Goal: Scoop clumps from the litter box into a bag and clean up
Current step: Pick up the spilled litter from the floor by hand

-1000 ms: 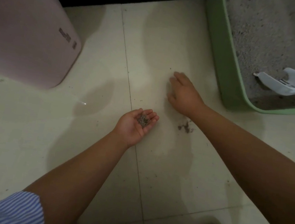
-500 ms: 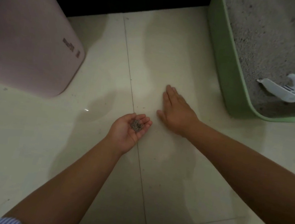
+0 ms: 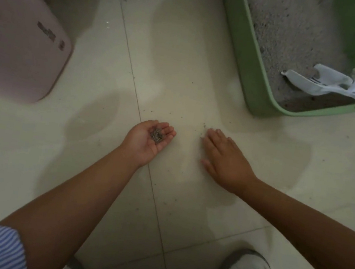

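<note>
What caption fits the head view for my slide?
Left hand cups gathered litter grains while right hand lies flat on the tile floor beside the green litter box.

This is a home, a pet's corner of it: pale tiled floor point(image 3: 181, 66) underfoot, a green litter box point(image 3: 237, 40) of grey litter with a white scoop point(image 3: 316, 82) beyond the hands, a pink bin point(image 3: 18, 43) off to their left.

Dark, blurred, unreadable marking on the pink bin point(image 3: 20, 44).
</note>
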{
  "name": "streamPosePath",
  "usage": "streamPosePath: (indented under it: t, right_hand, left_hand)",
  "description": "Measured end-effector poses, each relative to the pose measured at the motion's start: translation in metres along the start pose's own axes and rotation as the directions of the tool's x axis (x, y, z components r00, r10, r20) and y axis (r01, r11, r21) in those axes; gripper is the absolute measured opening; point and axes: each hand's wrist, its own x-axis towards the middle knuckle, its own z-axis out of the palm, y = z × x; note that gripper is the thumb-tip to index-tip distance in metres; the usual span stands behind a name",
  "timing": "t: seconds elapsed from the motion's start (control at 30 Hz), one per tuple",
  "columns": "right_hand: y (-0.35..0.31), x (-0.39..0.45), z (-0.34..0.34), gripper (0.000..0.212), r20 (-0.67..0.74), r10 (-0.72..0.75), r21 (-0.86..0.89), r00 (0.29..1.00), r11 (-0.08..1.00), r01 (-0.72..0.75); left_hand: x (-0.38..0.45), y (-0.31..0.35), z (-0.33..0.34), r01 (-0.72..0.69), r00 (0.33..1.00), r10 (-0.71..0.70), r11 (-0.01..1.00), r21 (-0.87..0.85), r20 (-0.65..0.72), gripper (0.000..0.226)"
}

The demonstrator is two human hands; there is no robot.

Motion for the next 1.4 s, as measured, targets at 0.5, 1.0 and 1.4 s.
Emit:
streamPosePath:
  t: [0.5, 1.0, 1.4]
  right_hand:
    - [0.0, 0.044, -0.001, 0.035, -0.048, 0.017, 0.113, 0.999, 0.993, -0.011]
    - [0.005, 0.021, -0.008, 0.049, -0.11, 0.23, 0.288, 0.967, 0.938, -0.191]
    - [0.004, 0.039, -0.018, 0.027, 0.002, 0.068, 0.077, 0.998, 0.995, -0.068]
  left_hand:
    - [0.002, -0.011, 0.0, 0.023, 0.999, -0.021, 0.999, 0.044, -0.049, 0.032]
    - [0.006, -0.013, -0.002, 0.026, 0.999, -0.023, 0.998, 0.062, -0.046, 0.032]
    - [0.007, -0.013, -0.005, 0.031, 0.999, -0.031, 0.998, 0.045, -0.018, 0.031]
